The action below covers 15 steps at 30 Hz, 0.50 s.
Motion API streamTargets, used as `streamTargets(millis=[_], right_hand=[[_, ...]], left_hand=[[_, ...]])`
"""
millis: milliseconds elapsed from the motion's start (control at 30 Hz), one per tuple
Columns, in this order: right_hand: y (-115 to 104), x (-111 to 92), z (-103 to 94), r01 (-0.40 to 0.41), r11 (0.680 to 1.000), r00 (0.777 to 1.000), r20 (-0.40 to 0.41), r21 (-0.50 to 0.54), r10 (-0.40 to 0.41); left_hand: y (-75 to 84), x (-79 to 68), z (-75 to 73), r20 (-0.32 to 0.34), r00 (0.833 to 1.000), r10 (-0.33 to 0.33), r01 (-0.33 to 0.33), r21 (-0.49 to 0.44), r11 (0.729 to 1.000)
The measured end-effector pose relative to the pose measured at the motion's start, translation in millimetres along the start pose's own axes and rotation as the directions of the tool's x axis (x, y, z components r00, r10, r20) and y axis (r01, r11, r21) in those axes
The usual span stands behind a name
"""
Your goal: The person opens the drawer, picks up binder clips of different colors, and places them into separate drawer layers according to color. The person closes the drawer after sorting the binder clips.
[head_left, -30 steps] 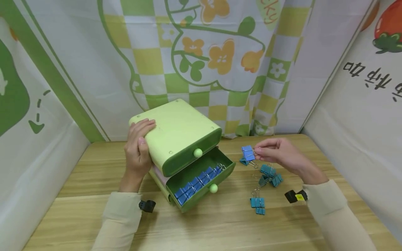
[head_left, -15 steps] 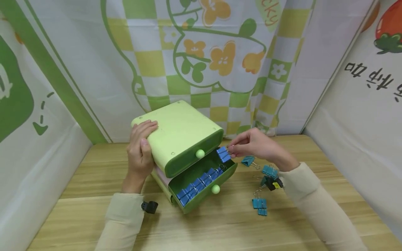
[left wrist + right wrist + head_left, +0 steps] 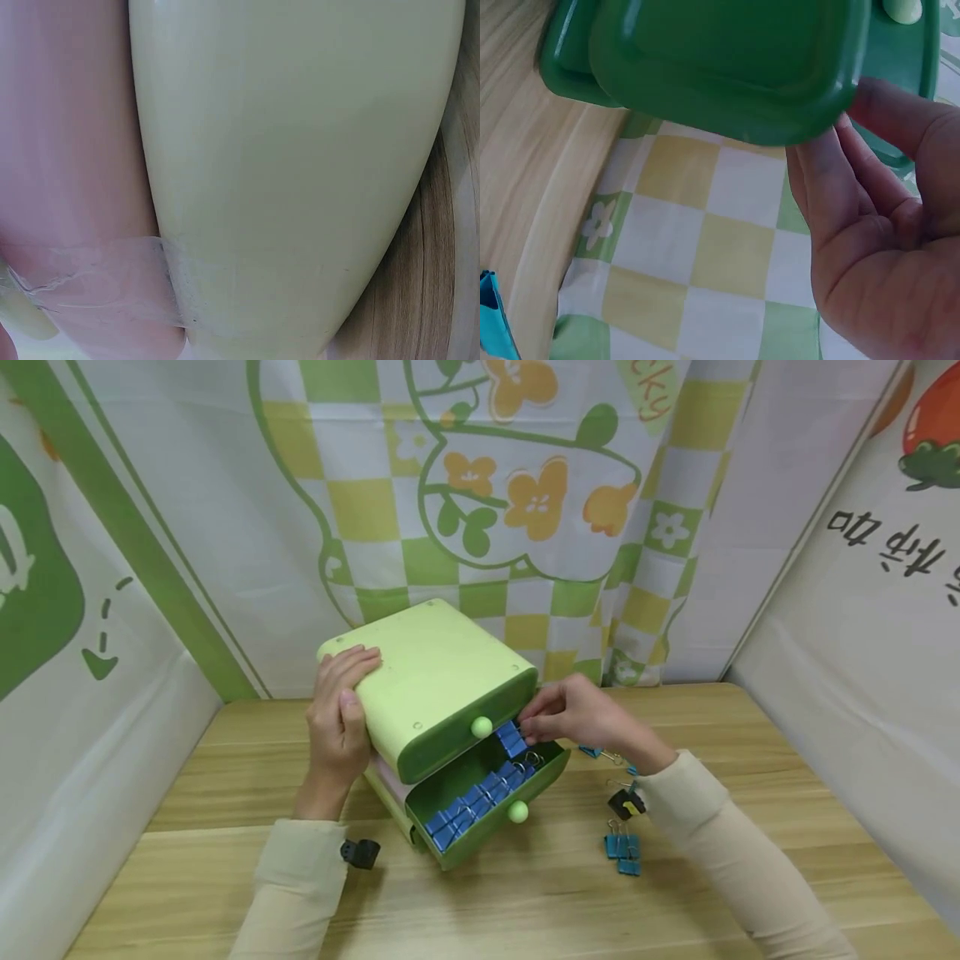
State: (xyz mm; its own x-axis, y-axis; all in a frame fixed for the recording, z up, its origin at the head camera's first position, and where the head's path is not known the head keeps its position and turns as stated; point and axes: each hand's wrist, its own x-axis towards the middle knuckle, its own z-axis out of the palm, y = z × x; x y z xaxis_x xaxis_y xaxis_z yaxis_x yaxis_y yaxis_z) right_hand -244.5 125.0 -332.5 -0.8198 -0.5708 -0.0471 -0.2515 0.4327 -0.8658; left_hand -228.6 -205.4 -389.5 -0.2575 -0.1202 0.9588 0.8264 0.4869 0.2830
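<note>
A pale green desktop drawer unit [image 3: 435,668] stands tilted sideways on the table, its pink middle tier's green drawer [image 3: 476,843] pulled out. Along that drawer lies a row of blue binder clips [image 3: 480,797] with silver handles. My right hand [image 3: 573,714] pinches one more blue binder clip [image 3: 512,739] by its handle over the drawer's far end. In the right wrist view the drawer [image 3: 727,75] hides that clip and the fingertips. My left hand [image 3: 337,714] rests on the unit's top left edge, fingers laid over the top; the left wrist view shows only the unit's side [image 3: 292,165].
Several teal binder clips lie on the table [image 3: 525,902] right of the unit, partly covered by my right wrist; a pair [image 3: 622,852] sits nearer the front. Clear tape [image 3: 97,277] crosses the unit's side. A checked curtain [image 3: 480,535] hangs behind.
My right hand has carried the blue binder clip leftward from above the teal clips to inside the far end of the open drawer. The left hand has stayed on the unit.
</note>
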Motion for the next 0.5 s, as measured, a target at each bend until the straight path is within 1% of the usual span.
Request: streamTargets(millis=[333,500], right_hand=[[2.3,1.0,12.6,0.058,0.991,0.995,-0.075,-0.123,-0.068],[4.6,2.2,16.5,0.081,0.982,0.992,-0.084,-0.173,-0.097]], left_hand=[[0.1,0.3,-0.3,0.005,1.000,-0.005,0.005,0.003,1.000],[0.4,0.3,-0.1,-0.002,1.000,0.000,0.000,0.004,1.000]])
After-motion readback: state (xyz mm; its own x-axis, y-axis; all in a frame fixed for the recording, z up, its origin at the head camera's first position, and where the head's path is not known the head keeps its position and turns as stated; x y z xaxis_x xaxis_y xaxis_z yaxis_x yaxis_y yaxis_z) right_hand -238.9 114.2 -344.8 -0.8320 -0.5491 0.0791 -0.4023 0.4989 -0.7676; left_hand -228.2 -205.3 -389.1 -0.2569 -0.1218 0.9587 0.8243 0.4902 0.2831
